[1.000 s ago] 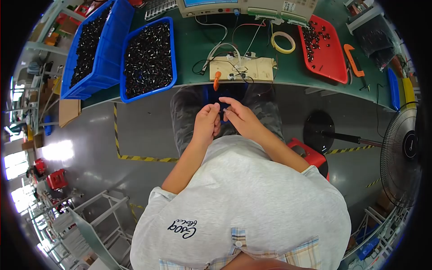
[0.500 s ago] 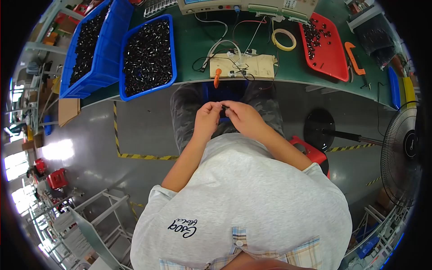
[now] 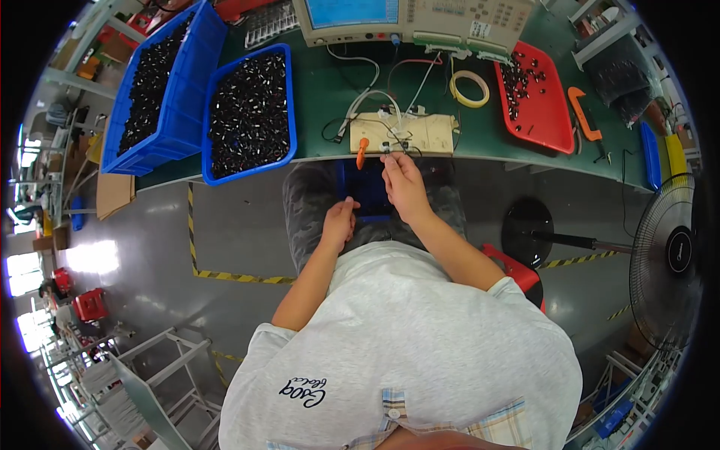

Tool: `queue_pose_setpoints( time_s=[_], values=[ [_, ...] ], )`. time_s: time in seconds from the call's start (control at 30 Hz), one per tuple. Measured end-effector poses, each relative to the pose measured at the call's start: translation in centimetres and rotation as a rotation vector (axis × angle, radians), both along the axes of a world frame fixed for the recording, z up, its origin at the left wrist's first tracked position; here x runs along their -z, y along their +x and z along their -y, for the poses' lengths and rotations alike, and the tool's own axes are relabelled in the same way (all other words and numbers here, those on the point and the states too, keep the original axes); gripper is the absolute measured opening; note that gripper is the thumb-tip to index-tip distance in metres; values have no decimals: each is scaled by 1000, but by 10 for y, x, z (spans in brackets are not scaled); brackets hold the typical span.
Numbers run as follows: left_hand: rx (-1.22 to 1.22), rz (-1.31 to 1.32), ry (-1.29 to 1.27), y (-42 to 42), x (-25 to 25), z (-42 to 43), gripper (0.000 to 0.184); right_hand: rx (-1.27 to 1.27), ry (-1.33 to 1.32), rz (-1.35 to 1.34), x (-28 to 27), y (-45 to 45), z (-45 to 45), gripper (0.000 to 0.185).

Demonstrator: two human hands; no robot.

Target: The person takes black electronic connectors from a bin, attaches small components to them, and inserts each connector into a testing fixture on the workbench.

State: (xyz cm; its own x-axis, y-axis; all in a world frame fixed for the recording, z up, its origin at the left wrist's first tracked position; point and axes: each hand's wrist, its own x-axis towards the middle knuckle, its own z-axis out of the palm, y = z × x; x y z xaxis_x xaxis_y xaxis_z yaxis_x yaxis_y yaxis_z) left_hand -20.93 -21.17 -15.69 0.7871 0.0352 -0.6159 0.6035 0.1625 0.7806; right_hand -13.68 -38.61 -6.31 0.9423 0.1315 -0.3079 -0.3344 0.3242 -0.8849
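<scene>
My right hand (image 3: 405,187) reaches to the front edge of the wooden board (image 3: 427,135), fingertips pinched together just in front of a small dark fixture (image 3: 386,146) on it. Whatever is between those fingertips is too small to make out. Lower down, over my lap, is my left hand (image 3: 339,225), fingers curled and thumb close to the index finger; what it holds, if anything, is hidden. An orange-handled tool (image 3: 362,152) stands at the board's left front. Cables run from the board to the bench instrument (image 3: 420,34).
A blue tray (image 3: 291,112) and a blue bin (image 3: 161,142), both full of small black parts, stand at left. On the right are a red tray (image 3: 551,139) with loose parts, a tape roll (image 3: 471,88) and an orange tool (image 3: 583,112). A fan (image 3: 667,255) stands farther right.
My hands were together over my lap with a small dark part between them. My right hand has moved forward to the board; my left has dropped back slightly. The view has tilted up.
</scene>
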Motion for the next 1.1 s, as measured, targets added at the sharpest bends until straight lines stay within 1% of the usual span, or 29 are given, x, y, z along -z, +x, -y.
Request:
queue_pose_setpoints(
  time_s=[0.03,0.17,0.27,0.63,0.83,0.93,1.03,1.07,1.1],
  values=[
    [27,-6,34,-1,2,1,44,7,46,-22,0,0,-1,18],
    [21,-1,9,1,4,0,44,30,248,-202,-12,-1,-2,17],
    [6,-15,-24,2,-1,-1,43,41,347,-242,-17,-1,-4,16],
    [-1,-11,-24,2,-2,0,41,31,336,-234,-15,-1,-3,16],
    [-8,-24,-31,1,-2,0,39,-17,314,-236,-17,-4,3,18],
    [-8,-32,-23,0,-1,-1,39,-24,239,-215,-15,-9,5,16],
    [-19,-41,-35,3,-1,-1,41,-125,94,-195,1,-11,14,21],
    [-24,-48,-42,3,0,-1,41,-31,-145,17,26,-10,12,25],
    [-23,-46,-51,3,1,-1,45,63,-385,233,32,-6,4,30]
  ],
)
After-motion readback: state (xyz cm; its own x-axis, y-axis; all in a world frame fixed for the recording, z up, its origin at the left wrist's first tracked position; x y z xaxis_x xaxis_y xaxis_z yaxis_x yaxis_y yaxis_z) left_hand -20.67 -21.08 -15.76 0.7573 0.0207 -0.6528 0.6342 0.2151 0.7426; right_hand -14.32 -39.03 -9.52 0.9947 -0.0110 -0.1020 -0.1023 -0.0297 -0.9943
